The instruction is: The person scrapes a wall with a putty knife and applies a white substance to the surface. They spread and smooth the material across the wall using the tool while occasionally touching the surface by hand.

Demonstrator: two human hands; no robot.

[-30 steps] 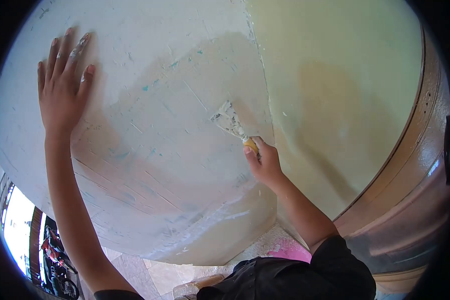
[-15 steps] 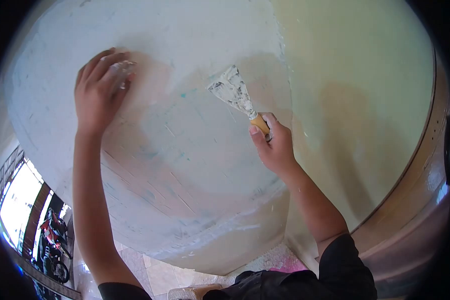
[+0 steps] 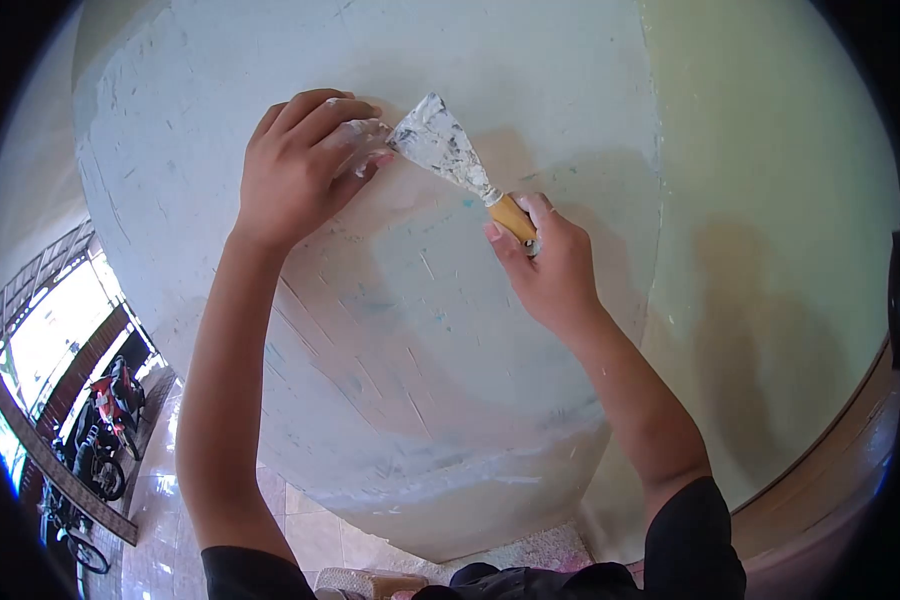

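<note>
My right hand (image 3: pixel 553 262) is closed around the yellow wooden handle of a putty knife (image 3: pixel 438 146). White paste is smeared over its flared blade, which points up and to the left. My left hand (image 3: pixel 305 168) is raised at upper left with curled fingers, white paste on the fingertips. Whatever lies within those fingers is mostly hidden and I cannot make it out. The blade's left corner is right beside these fingertips; whether they touch is unclear. Behind both hands stands a pale wall (image 3: pixel 400 330) with scratches, greenish specks and patches of white filler.
A yellowish-green wall surface (image 3: pixel 760 150) meets the pale one along a vertical edge at right. Brown trim (image 3: pixel 820 440) borders it. Below are floor tiles (image 3: pixel 315 525) and a tan block-like object (image 3: pixel 370 582). Several motorbikes (image 3: pixel 110 410) stand beyond an opening at left.
My left hand has moved right, towards the putty knife. The knife has shifted slightly up and left, so blade and left fingertips are now close together. The camera view has turned somewhat left.
</note>
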